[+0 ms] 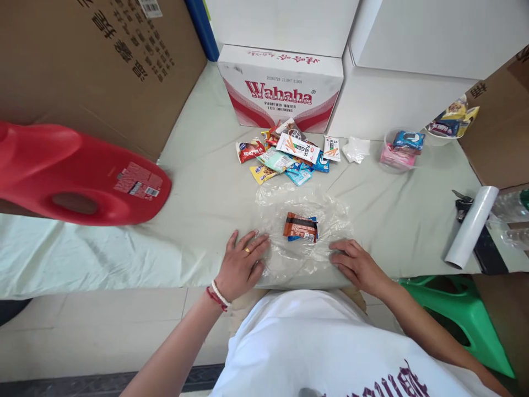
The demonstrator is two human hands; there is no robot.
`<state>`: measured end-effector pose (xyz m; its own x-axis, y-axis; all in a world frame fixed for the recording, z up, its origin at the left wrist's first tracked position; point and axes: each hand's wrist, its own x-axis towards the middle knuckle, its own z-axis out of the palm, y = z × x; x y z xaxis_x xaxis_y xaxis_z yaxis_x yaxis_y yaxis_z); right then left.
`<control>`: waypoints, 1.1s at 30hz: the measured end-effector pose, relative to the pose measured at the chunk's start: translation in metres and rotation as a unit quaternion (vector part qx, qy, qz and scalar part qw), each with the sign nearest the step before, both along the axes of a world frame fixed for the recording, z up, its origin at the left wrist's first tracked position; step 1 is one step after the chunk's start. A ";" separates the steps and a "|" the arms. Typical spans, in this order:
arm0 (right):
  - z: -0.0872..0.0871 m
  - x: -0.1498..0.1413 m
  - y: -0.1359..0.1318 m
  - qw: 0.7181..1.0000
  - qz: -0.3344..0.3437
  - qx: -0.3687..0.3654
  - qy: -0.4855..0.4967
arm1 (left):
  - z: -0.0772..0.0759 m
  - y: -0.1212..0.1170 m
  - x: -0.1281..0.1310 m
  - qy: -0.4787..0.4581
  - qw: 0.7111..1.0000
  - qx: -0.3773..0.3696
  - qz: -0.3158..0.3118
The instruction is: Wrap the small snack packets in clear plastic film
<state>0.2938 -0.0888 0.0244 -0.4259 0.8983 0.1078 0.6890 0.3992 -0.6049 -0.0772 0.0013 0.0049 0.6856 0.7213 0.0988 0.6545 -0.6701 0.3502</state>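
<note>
A clear, crinkled plastic sheet or bag (297, 262) lies spread on the cloth-covered table. On its middle rests a brown snack packet (300, 225), with a blue packet (292, 239) mostly hidden beneath it. My left hand (243, 259) lies flat at the plastic's left edge, fingers stretched out and a ring on one of them. Across from it, my right hand (356, 266) touches the right edge with its fingers extended and slightly apart. Neither hand touches the packets. Beyond the plastic is a pile of assorted snack packets (285, 151).
A Wahaba-style printed water carton, lettered "Wahaha" (285, 91), stands behind the pile. At left lies a big red jug (82, 173). Rightward are a clear tub of packets (399, 157), a white roll (471, 227) and plastic bottles (510, 207). A green stool (463, 314) stands below.
</note>
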 end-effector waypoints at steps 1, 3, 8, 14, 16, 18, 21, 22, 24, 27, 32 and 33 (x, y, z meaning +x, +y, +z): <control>-0.002 -0.001 0.000 1.000 -0.011 0.007 0.019 | 0.001 0.002 -0.004 0.005 0.999 -0.019 -0.025; 0.001 -0.003 0.006 0.998 -0.015 0.007 0.057 | 0.002 0.005 -0.010 0.011 0.997 -0.048 -0.064; 0.031 -0.004 0.039 0.990 -0.020 -0.048 0.132 | -0.003 0.011 -0.007 -0.010 0.997 -0.059 -0.052; 0.038 -0.002 0.083 0.961 -0.092 -0.153 0.211 | -0.007 0.024 0.011 -0.126 0.986 -0.099 0.042; 0.032 -0.002 0.095 0.934 -0.142 -0.222 0.240 | -0.006 0.031 0.019 -0.158 0.978 -0.117 0.075; 0.026 -0.002 0.104 0.910 -0.190 -0.270 0.251 | -0.006 0.039 0.027 -0.180 0.970 -0.117 0.117; 0.016 -0.002 0.112 0.905 -0.242 -0.282 0.208 | -0.009 0.052 0.037 -0.191 0.954 -0.083 0.216; 0.013 -0.002 0.113 0.909 -0.252 -0.277 0.182 | -0.010 0.056 0.039 -0.191 0.945 -0.062 0.259; 0.007 -0.002 0.115 0.919 -0.260 -0.265 0.135 | -0.008 0.059 0.039 -0.196 0.918 -0.005 0.344; 0.002 -0.002 0.115 0.927 -0.256 -0.257 0.101 | 0.005 0.049 0.033 -0.227 0.859 0.115 0.444; 0.004 -0.004 0.115 0.930 -0.252 -0.251 0.092 | 0.041 -0.003 0.048 -0.246 0.890 0.252 0.290; 0.004 -0.005 0.115 0.929 -0.252 -0.254 0.092 | 0.045 -0.010 0.057 -0.232 0.926 0.218 0.205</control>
